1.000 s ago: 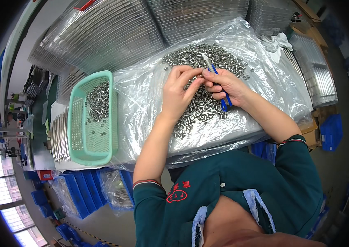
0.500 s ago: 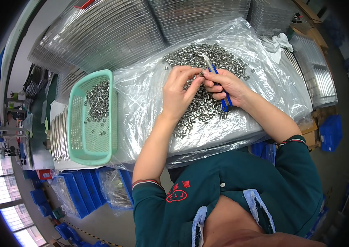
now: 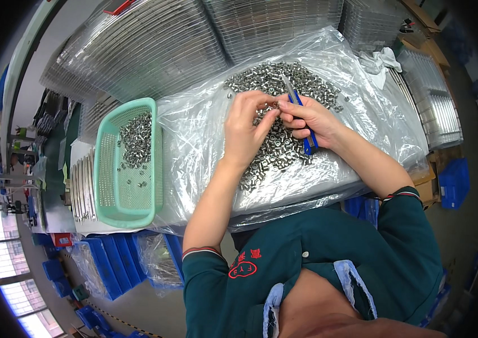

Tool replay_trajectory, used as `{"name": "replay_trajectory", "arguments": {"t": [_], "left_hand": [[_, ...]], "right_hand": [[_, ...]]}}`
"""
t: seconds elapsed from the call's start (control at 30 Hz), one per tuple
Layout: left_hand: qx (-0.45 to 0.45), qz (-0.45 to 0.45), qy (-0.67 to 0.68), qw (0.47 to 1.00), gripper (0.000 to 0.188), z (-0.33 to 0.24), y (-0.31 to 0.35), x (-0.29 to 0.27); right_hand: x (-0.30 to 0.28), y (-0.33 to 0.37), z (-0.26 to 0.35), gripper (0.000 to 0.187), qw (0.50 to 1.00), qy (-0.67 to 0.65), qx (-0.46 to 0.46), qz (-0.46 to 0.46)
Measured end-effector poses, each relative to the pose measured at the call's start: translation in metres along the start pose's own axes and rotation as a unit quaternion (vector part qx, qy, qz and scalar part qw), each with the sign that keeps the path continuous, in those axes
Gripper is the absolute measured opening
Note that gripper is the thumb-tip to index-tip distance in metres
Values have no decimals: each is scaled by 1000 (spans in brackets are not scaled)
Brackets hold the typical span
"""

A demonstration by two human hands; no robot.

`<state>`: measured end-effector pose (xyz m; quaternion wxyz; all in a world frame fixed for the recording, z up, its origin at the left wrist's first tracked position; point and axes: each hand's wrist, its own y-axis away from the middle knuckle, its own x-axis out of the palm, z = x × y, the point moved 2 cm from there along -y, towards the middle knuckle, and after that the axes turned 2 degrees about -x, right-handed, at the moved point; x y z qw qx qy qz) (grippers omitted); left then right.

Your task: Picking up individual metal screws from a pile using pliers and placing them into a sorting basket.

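Note:
Over a heap of small shiny metal cylinders (image 3: 278,149), my two hands meet at their fingertips. My left hand (image 3: 246,121) pinches one small metal part (image 3: 274,105) between thumb and forefinger. Wrapped in my right hand (image 3: 313,119) is a blue utility knife (image 3: 310,138), its blade out and pointing away from me. The right thumb and forefinger reach the same small part, which the fingers mostly cover. To the left, a green plastic basket (image 3: 156,191) holds a smaller pile of the same metal cylinders.
Clear plastic sheeting (image 3: 194,135) covers the table. Stacked transparent trays (image 3: 154,50) stand along the back, with more trays (image 3: 430,101) at the right beside a white cloth (image 3: 383,59). Blue bins (image 3: 115,262) sit below the table's front edge.
The knife has tilted slightly, its blade tip shifting a little right. Both hands stay almost where they were, fingers still together at the small part.

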<state>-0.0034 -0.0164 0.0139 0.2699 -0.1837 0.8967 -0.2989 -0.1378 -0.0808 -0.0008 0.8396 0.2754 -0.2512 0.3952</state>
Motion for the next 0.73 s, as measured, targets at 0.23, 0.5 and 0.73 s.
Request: {"name": "replay_trajectory", "arguments": {"t": [0.23, 0.5, 0.73], "left_hand": [[-27, 0, 2, 1000, 27, 0, 1, -2], [-4, -7, -1, 1000, 16, 0, 2, -2], [-4, 28, -35, 999, 21, 3, 2, -1]], "right_hand": [[4, 2, 4, 17, 997, 63, -34, 9], [-1, 1, 1, 18, 999, 38, -9, 7], [-4, -2, -1, 21, 1000, 11, 1, 18]]}}
